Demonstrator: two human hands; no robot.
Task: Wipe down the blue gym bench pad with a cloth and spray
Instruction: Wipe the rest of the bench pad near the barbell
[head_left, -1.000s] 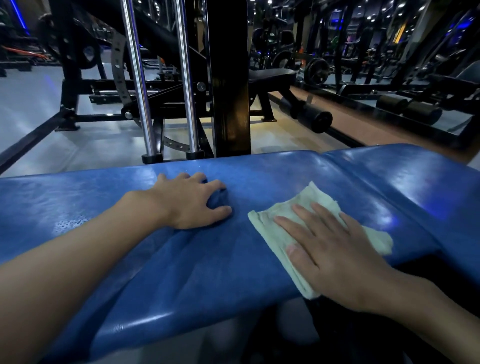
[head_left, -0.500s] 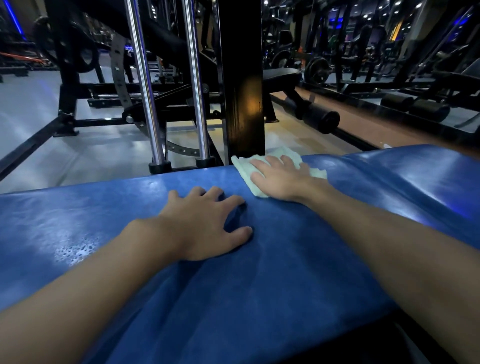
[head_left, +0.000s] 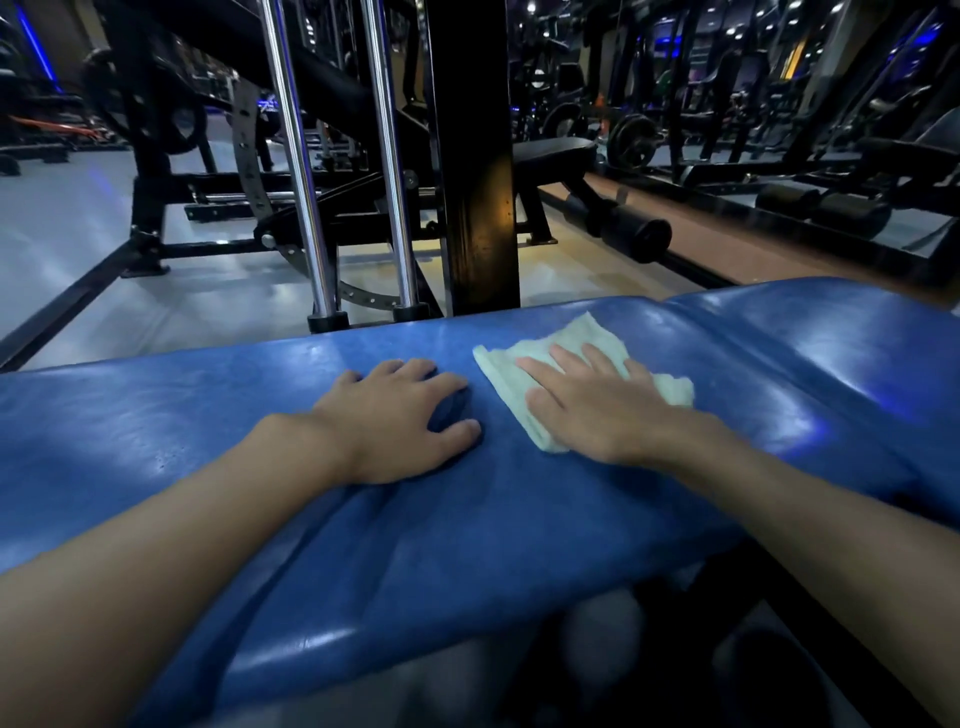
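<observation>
Now the right hand and the cloth lie nearer the middle of the bench pad. Half a second earlier both sat at its far edge, close to the black post. The left hand keeps its place, just beside the cloth.

Right hand: fingers straight and spread, palm down, pressing the cloth flat on the pad; nothing gripped.

Left hand: fingers slightly bent and spread, resting on the pad and denting it; nothing held.

Count: one cloth, pale green; one blue pad, with a seam right of the cloth; two hands; two chrome rods and one post behind the pad.
</observation>
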